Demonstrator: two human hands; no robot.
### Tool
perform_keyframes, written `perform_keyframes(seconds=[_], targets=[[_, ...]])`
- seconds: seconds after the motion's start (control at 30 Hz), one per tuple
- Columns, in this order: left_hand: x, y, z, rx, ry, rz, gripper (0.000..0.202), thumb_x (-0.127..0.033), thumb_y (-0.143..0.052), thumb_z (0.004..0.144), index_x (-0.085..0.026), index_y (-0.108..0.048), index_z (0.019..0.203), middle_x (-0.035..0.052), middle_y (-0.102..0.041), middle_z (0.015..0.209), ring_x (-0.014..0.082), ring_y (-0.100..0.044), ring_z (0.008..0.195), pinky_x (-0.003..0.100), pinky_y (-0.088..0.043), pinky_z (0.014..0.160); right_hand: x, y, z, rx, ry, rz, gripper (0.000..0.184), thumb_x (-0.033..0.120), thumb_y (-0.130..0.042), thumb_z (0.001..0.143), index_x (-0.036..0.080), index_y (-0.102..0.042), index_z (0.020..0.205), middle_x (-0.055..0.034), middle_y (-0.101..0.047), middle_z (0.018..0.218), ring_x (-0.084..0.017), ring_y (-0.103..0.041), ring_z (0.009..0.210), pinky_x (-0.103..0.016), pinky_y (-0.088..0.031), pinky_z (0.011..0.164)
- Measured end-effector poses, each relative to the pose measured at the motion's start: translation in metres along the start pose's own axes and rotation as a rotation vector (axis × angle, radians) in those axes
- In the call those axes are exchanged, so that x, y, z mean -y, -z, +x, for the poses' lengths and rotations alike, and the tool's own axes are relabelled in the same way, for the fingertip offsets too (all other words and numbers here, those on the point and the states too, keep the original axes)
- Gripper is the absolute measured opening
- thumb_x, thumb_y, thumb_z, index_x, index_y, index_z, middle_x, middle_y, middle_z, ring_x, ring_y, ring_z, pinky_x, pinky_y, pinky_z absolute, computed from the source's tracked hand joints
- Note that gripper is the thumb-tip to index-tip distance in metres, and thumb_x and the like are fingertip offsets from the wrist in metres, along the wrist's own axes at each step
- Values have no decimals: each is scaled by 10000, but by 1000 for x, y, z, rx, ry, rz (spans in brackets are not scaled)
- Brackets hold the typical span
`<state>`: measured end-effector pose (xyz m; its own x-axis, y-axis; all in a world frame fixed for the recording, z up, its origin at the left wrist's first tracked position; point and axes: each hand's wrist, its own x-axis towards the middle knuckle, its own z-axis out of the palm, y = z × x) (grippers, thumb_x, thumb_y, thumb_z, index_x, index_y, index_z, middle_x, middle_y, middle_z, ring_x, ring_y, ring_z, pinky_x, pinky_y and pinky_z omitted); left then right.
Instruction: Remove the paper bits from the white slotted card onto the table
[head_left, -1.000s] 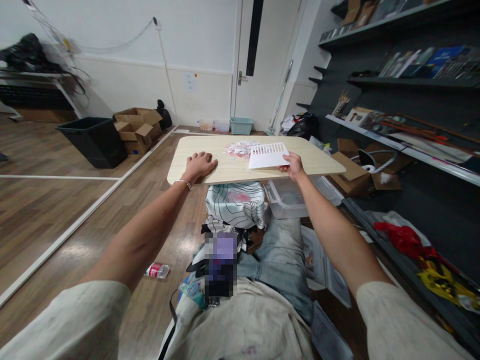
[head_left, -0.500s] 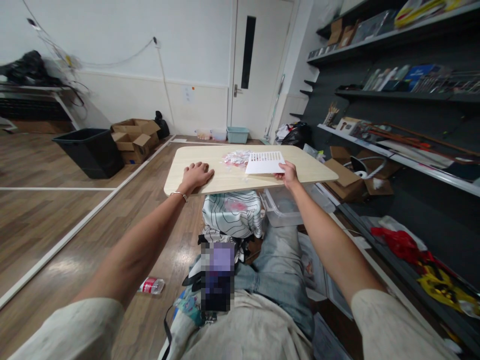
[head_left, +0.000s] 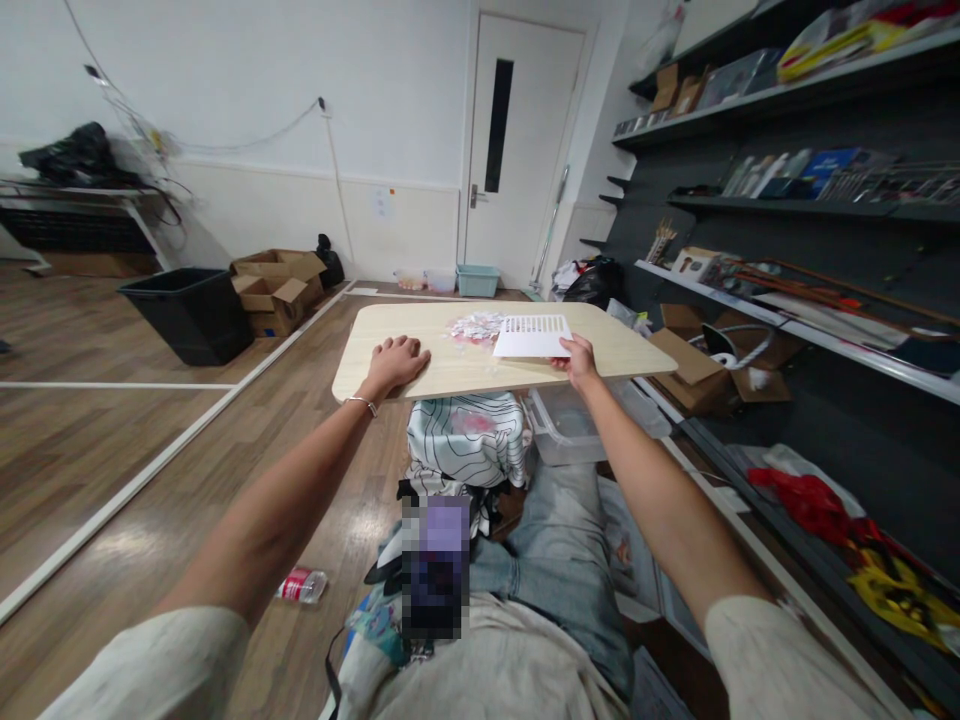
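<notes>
My right hand (head_left: 576,360) grips the near right corner of a white card (head_left: 529,345) with rows of small slots along its far half. The card is held over the pale wooden board (head_left: 615,345), beside a pile of small white and pinkish pieces (head_left: 474,327). What the pieces are is too small to tell. My left hand (head_left: 397,365) lies on the left part of the board, fingers spread, holding nothing. Part of the pile is hidden behind the card.
Under the board are a cloth-covered seat or box (head_left: 465,440) and a clear plastic bin (head_left: 570,430). A bottle (head_left: 302,585) lies on the floor at left. A black bin (head_left: 191,315) and cardboard boxes (head_left: 281,290) stand further back. Loaded shelves (head_left: 817,205) line the right side.
The whole view has shifted, with the scene a little lower in the frame. The card appears slightly flatter in my right hand; my left hand keeps its place on the board.
</notes>
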<state>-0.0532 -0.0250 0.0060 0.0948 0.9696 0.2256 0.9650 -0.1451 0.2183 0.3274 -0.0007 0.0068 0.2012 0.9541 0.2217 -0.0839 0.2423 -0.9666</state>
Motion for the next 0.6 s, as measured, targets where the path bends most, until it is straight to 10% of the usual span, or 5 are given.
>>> perform_keyframes(seconds=[0.6], targets=[[1, -3, -3, -5, 2, 8, 490, -518, -327, 998, -260, -624, 1291, 123, -581, 1439, 344, -474, 1329, 541, -358, 1115, -8, 6, 7, 4, 7, 39, 296, 368, -708, 709, 224, -554, 915, 21, -614, 658, -126, -540, 476, -201, -409, 382]])
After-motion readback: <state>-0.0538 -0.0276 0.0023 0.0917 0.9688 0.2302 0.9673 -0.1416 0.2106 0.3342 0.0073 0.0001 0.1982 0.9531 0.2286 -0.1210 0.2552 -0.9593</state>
